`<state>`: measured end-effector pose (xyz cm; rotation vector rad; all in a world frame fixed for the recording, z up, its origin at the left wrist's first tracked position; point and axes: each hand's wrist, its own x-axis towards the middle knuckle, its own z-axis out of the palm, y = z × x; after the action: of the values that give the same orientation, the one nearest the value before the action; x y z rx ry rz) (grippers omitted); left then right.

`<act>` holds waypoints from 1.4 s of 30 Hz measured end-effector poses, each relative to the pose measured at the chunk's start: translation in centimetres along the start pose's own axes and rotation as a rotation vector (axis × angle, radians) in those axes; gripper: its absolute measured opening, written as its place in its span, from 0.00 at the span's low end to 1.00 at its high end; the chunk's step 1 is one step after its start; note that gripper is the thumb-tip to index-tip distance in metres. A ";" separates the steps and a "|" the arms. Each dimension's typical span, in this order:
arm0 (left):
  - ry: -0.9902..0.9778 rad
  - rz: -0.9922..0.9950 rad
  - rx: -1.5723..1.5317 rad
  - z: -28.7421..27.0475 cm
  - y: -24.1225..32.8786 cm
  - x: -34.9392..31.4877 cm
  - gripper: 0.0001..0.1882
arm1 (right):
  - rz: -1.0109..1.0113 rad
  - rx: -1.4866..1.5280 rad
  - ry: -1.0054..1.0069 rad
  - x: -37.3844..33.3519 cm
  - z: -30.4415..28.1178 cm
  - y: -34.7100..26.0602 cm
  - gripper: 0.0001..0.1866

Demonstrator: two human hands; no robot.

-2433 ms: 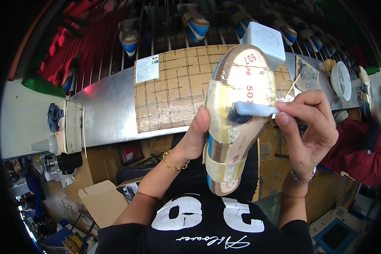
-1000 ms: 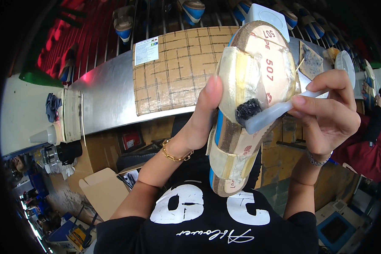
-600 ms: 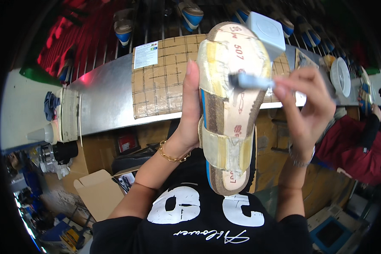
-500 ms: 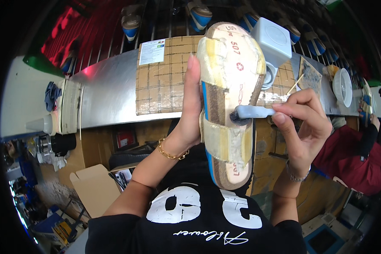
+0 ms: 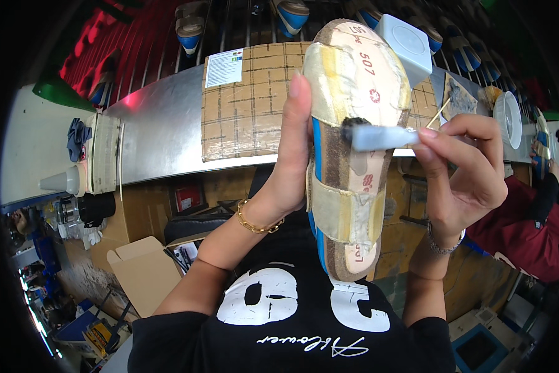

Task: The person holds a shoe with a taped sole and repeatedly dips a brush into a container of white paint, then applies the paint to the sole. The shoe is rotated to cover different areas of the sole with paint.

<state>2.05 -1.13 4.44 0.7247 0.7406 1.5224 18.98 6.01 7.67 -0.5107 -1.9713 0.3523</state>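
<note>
In front of my chest, my left hand (image 5: 290,152) grips the edge of a half-made sandal (image 5: 369,93), its thumb pointing up along the side. The sandal stands lengthwise with its underside facing me. That face has a pale middle, a brown fuzzy border, yellowish folded strap ends and a blue layer along one side. Between the fingertips and thumb of my right hand (image 5: 469,174) is a pale, blurred-handled brush (image 5: 382,138). Its dark bristles touch the brown border just below the upper strap. My left fingers behind the sandal are hidden.
Beyond the sandal, a wrapped cardboard box (image 5: 254,112) and a pale plastic container (image 5: 407,50) rest on a metal counter (image 5: 155,124). Several sandals (image 5: 292,15) sit on a rack behind it. A white bowl (image 5: 508,121) is at right, near another person's dark red clothing (image 5: 522,224).
The brush has moved up the sandal, from beside the lower strap to just under the upper one. My left hand and the sandal have shifted slightly right and up.
</note>
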 end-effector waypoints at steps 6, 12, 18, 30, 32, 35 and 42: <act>0.001 -0.006 -0.051 -0.1 0.1 0.0 0.52 | 0.034 0.066 -0.155 0.2 -1.0 0.0 0.18; 0.022 -0.021 -0.097 -0.3 0.1 -0.1 0.53 | 0.084 0.086 -0.292 0.2 -1.9 -0.4 0.16; -0.041 0.019 -0.430 -1.7 -0.4 0.0 0.54 | 0.141 0.082 -0.315 0.5 -1.9 -1.1 0.15; -0.093 0.040 -0.331 -1.6 -0.8 -0.2 0.51 | 0.112 0.092 -0.271 -0.7 -2.1 -1.0 0.17; 0.032 0.025 -0.020 -0.8 0.0 -0.4 0.51 | 0.122 0.129 -0.274 -1.1 -2.0 -0.9 0.17; 0.128 0.018 0.024 -0.4 0.1 -0.5 0.50 | 0.144 0.190 -0.277 -1.6 -1.8 -1.3 0.16; -0.162 0.077 -0.661 -1.8 -0.9 0.2 0.51 | 0.182 0.411 -0.463 -0.7 -3.1 -0.8 0.08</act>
<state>1.17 -0.93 2.68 0.3681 0.0641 1.6250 21.92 5.06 8.84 -0.3612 -2.2116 1.0426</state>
